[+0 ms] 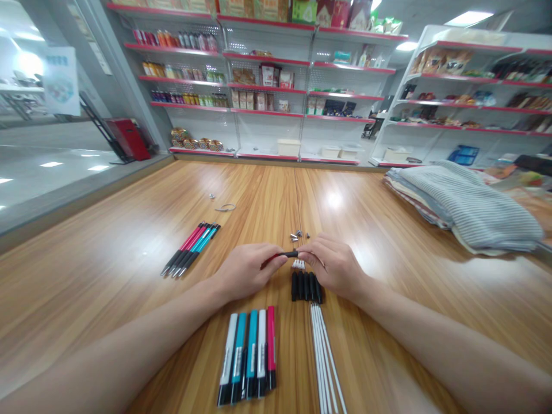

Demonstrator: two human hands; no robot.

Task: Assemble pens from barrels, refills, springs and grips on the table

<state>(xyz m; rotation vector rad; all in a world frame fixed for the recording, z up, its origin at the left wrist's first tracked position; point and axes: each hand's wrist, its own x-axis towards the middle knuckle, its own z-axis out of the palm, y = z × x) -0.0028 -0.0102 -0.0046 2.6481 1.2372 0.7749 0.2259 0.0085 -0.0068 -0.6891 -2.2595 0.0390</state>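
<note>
Between my two hands is a pen [291,254], held level, its black grip section showing between the fingertips. My left hand [252,267] pinches its left end, where a bit of red shows. At the right end the fingers of my right hand [334,264] are closed on it, and the tip is hidden. Just below lie several black pen grips [306,286] in a row, with small white parts [298,264] above them. Small metal pen tips [295,236] are scattered beyond. Thin white refills [324,359] point toward me. Pen barrels [250,351] in white, blue and pink lie left of them.
Several whole pens [192,249] lie side by side at the left. Behind them are a metal ring [226,207] and a small metal piece [211,196]. Folded striped cloth [470,201] is piled at the right. Stocked shelves [271,115] stand past the table's far edge.
</note>
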